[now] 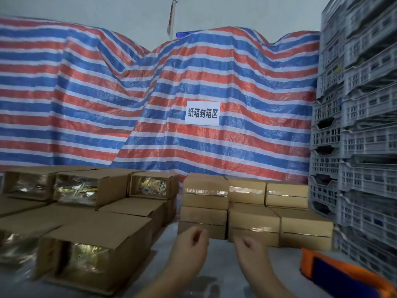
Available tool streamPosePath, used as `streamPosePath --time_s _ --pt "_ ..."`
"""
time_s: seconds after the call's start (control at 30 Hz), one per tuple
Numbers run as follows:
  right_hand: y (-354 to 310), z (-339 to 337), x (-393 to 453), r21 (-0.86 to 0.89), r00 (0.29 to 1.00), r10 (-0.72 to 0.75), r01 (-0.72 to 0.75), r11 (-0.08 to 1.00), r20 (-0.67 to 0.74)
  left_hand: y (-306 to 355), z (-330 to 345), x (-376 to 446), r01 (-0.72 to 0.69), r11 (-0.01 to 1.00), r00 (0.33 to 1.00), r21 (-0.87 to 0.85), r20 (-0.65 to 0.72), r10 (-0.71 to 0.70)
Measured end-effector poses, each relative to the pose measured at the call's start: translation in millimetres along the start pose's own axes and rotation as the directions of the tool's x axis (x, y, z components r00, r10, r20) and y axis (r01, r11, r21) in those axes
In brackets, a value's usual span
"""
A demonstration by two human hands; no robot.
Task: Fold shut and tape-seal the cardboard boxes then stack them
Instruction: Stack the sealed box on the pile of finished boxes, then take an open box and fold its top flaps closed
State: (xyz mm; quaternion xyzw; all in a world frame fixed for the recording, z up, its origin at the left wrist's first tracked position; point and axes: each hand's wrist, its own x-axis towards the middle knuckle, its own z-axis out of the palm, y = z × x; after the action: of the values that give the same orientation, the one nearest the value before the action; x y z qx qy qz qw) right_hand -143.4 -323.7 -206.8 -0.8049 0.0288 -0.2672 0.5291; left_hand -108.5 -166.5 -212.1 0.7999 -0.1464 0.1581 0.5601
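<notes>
Left grip: the left hand (191, 244) is raised over the table (223, 265), fingers loosely curled, holding nothing.
Right grip: the right hand (250, 251) is beside it, also loosely curled and holding nothing.
Open boxes: the nearest open box (94, 252) lies to the left of both hands, long axis running left to right; the left hand is nearer.
Sealed boxes: the taped stack (253, 214) stands just behind the hands.
Tape tool: the orange dispenser (343, 276) lies at the right, near the right hand.
</notes>
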Motion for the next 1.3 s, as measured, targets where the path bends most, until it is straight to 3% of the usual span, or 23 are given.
streamPosePath --time_s 0.13,0.37,0.57,0.67,0.77,0.9,1.1,1.3 --pt "17.0 -1.8 -8.2 -0.031 1.0 0.013 -0.014 0.999 -0.008 -21.0 -1.1 -15.6 0.063 0.997 0.998 0.042 -0.017 -0.062" --pt "34.5 3.7 -4.3 -0.19 0.998 -0.048 0.054 0.98 0.039 -22.8 -8.4 -24.6 -0.067 0.985 0.998 0.157 0.008 0.067" --pt "30.2 10.8 -1.8 -0.155 0.992 -0.114 0.122 0.98 0.061 17.3 -35.9 -25.8 -0.2 0.98 0.978 0.005 -0.051 0.2" --pt "-7.1 24.1 7.7 -0.11 0.954 -0.261 0.277 0.954 0.146 40.0 -69.1 -9.2 -0.382 0.902 0.913 0.201 -0.07 0.402" --pt "-61.2 43.4 28.9 -0.074 0.917 -0.367 0.382 0.921 0.159 52.2 -103.5 11.2 -0.417 0.847 0.894 0.33 -0.02 0.448" --pt "-108.9 89.5 59.1 0.011 0.911 -0.335 0.343 0.939 0.239 46.2 -147.5 38.7 -0.343 0.775 0.915 0.53 0.0 0.404" --pt "-136.2 166.5 81.6 0.034 0.898 -0.336 0.34 0.94 0.283 9.9 -216.9 78.6 -0.081 0.804 0.946 0.589 -0.208 0.248" --pt "-143.0 222.8 94.3 0.036 0.854 -0.344 0.359 0.933 0.391 -30.7 -294.1 127.0 0.158 0.588 0.947 0.793 -0.29 0.136"
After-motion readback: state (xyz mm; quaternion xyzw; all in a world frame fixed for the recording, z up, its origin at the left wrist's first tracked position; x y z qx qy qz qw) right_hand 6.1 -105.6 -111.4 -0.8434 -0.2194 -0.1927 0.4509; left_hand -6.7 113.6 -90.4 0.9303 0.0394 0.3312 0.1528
